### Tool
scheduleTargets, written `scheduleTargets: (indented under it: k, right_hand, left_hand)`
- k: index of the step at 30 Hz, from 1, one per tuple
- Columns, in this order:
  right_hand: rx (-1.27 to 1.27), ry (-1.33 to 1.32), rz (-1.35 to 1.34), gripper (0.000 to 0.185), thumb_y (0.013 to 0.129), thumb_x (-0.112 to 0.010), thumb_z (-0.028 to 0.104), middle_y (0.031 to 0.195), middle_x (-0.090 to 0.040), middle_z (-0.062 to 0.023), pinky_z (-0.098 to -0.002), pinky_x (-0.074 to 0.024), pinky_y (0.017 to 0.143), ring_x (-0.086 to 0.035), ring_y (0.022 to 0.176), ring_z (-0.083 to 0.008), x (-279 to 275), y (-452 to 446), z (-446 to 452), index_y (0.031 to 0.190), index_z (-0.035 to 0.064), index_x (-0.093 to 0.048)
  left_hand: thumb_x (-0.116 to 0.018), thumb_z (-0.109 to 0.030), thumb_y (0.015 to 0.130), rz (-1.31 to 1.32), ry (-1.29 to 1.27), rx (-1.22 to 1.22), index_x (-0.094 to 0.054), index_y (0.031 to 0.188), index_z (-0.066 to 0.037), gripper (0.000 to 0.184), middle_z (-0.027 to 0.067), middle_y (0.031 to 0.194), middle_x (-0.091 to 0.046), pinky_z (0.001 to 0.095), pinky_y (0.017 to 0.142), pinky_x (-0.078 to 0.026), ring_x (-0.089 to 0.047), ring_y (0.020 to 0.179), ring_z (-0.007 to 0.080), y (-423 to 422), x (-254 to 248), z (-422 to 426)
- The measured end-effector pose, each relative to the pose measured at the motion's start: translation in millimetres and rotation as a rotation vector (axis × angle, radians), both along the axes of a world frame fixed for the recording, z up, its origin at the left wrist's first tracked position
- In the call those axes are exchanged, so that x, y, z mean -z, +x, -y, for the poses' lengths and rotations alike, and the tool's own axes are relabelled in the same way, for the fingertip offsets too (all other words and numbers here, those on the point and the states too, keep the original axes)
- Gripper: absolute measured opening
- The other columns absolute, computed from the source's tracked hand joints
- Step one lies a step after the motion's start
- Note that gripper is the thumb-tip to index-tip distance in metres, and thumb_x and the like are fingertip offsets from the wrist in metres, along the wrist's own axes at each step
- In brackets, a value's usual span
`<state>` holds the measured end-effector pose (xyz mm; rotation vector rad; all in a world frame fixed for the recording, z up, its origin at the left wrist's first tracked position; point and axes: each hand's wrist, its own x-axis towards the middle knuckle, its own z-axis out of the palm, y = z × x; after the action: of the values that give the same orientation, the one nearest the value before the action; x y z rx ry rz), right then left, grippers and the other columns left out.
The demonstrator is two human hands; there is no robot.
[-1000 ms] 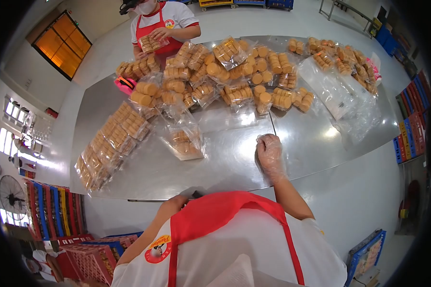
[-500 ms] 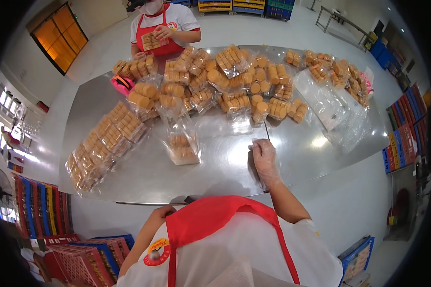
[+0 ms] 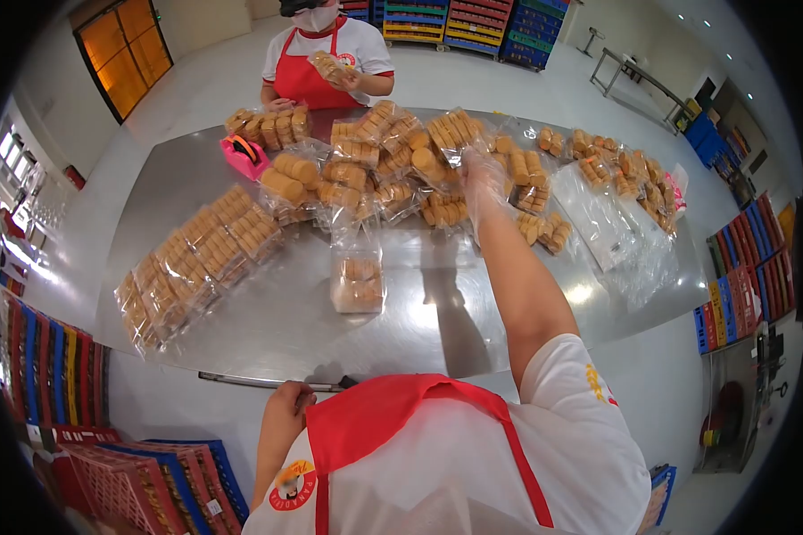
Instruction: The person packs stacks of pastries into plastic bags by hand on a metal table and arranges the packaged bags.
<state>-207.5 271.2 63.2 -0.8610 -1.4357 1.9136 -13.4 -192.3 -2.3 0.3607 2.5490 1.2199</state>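
My right hand [image 3: 482, 183], in a clear plastic glove, reaches across the table to the heap of bagged biscuits. Its fingers are drawn together at the loose plastic end of a bag of round biscuits [image 3: 455, 130] on top of the heap. Low by the table's front edge, my left hand [image 3: 289, 399] is bent beside the red apron; its fingers are partly hidden, and nothing shows in it. One clear bag [image 3: 359, 283] with a few biscuits lies apart, nearer me. A row of filled bags [image 3: 210, 242] stretches along the left side.
The steel table [image 3: 419, 334] has a pink tape dispenser [image 3: 244, 157] at far left and flat plastic bags [image 3: 591, 218] at right, by more packs. Opposite, a person [image 3: 308, 71] in a red apron holds a biscuit pack. Stacked crates [image 3: 49, 361] stand around.
My right hand has moved from the bare tabletop forward onto the biscuit heap. The view has shifted slightly. The person opposite has lifted and turned their pack.
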Motion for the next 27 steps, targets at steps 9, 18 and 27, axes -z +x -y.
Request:
scheduleTargets:
  k: [9,18,27]
  right_hand:
    - [-0.343,0.880,0.042,0.022,0.083,-0.060,0.019,0.065,-0.055,-0.0037,-0.0335,-0.0395,0.056,-0.050,0.061,-0.0128,-129.2,85.7,31.5,0.076,-0.0010,-0.065]
    - [-1.192,1.303,0.339,0.008,0.078,-0.066,0.010,0.074,-0.062,-0.0147,-0.0399,-0.0495,0.067,-0.062,0.070,-0.0301,-118.8,169.3,88.9,0.078,0.0022,-0.066]
    - [-0.915,0.380,0.070,0.037,0.092,-0.065,0.037,0.107,-0.066,-0.0102,-0.0373,-0.0510,0.082,-0.064,0.101,-0.0241,-39.8,193.7,107.1,0.114,0.0072,-0.066]
  left_hand:
    - [-0.068,-0.004,0.085,-0.085,0.015,-0.023,-0.063,0.092,0.002,0.010,0.0169,0.086,-0.064,0.0360,0.067,-0.051,-0.064,0.074,0.0294,0.4,-8.1,5.6]
    - [-0.086,-0.021,0.071,-0.366,0.297,0.365,-0.048,0.134,-0.004,0.075,0.0161,0.121,-0.060,0.0376,0.097,-0.046,-0.059,0.111,0.0327,-45.8,-68.6,-86.0]
    - [-0.081,-0.011,0.079,0.520,0.749,0.340,-0.039,0.140,-0.006,0.074,0.0074,0.114,-0.055,0.0320,0.096,-0.046,-0.055,0.110,0.0165,-40.7,-57.5,-135.1]
